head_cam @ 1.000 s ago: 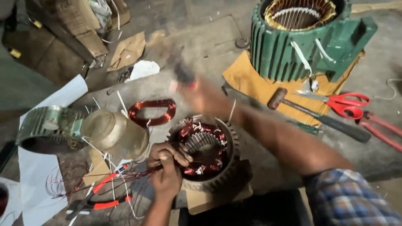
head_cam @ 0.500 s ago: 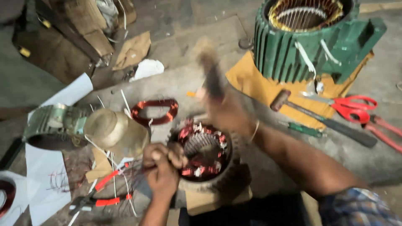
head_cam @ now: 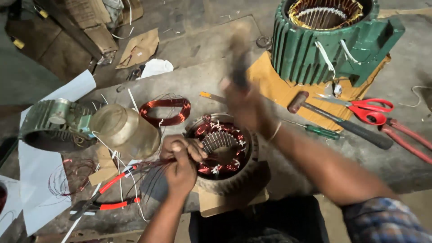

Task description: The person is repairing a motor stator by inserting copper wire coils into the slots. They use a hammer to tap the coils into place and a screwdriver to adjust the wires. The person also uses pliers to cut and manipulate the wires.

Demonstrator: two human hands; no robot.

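Small motor stator (head_cam: pixel 222 155), centre of frame, lies on a cardboard scrap (head_cam: pixel 229 202) on the grey surface (head_cam: pixel 202 85). Its copper windings with white ties show around the bore.

Left hand (head_cam: pixel 182 157) sits at the stator's left rim. Fingers curled tight around a bundle of thin copper wires (head_cam: pixel 148 171) that fans out to lower left.

Right hand (head_cam: pixel 245 101) is raised above the stator, upper centre, motion-blurred. Fingers closed around a dark handle-like tool (head_cam: pixel 237 60); the blur hides what kind.

Around the work:
- Loose copper coil (head_cam: pixel 165 111), just upper left of the stator.
- Dull metal end cover (head_cam: pixel 123 130) left of it, touching a small grey-green motor housing (head_cam: pixel 54 126) at the left edge.
- Red-handled pliers (head_cam: pixel 108 195), lower left, on white paper (head_cam: pixel 42 202).
- Large green stator housing (head_cam: pixel 333 38), upper right, standing on orange-brown cardboard (head_cam: pixel 279 87).
- Hammer (head_cam: pixel 339 120), right of centre, head toward the right hand.
- Green-handled screwdriver (head_cam: pixel 317 131), just below the hammer.
- Red-handled scissors (head_cam: pixel 364 110), right, and another red-handled tool (head_cam: pixel 407 139) at the right edge.
- Cardboard boxes (head_cam: pixel 85 22), upper left corner.
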